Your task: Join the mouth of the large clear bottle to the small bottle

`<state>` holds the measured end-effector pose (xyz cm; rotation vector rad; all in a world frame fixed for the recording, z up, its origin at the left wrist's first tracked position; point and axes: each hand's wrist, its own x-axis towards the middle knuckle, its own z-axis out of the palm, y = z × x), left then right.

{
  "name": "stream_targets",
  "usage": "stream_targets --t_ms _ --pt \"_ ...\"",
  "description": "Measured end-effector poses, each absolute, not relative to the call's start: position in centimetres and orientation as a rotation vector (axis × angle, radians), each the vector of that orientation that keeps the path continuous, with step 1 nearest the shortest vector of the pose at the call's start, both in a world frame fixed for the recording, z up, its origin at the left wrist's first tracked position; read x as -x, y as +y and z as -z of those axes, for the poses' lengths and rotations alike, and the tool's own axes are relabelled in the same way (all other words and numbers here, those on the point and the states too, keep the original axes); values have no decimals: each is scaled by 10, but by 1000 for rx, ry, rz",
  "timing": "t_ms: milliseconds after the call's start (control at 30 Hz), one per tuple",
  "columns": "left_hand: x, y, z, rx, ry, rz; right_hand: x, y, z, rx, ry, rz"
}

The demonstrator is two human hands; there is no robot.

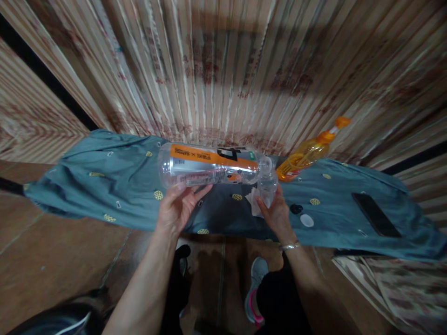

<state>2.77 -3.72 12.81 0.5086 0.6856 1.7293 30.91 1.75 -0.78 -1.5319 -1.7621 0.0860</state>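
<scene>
A large clear bottle [195,164] with an orange and silver label lies sideways in the air over the covered table, its mouth to the right. My left hand [179,204] holds it from below near its base end, fingers along its underside. In my right hand [275,211] is a small clear container [267,185], upright against the big bottle's mouth, with a crumpled white tissue [254,204] beside it. Whether liquid passes between the two cannot be made out. Just to the right, an orange pump bottle [304,157] stands on the cloth.
The narrow table has a teal cloth [132,186] with yellow prints. Right of my right hand lie a black cap [296,209], a white disc [307,220] and a dark phone [375,215]. A pleated curtain [216,70] hangs behind.
</scene>
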Motion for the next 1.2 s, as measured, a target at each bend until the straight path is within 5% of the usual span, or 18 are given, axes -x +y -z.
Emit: stream_targets --t_ms 1200 --pt "-30 -36 -127 -480 656 -1720 -311 19 11 1546 -1757 -65"
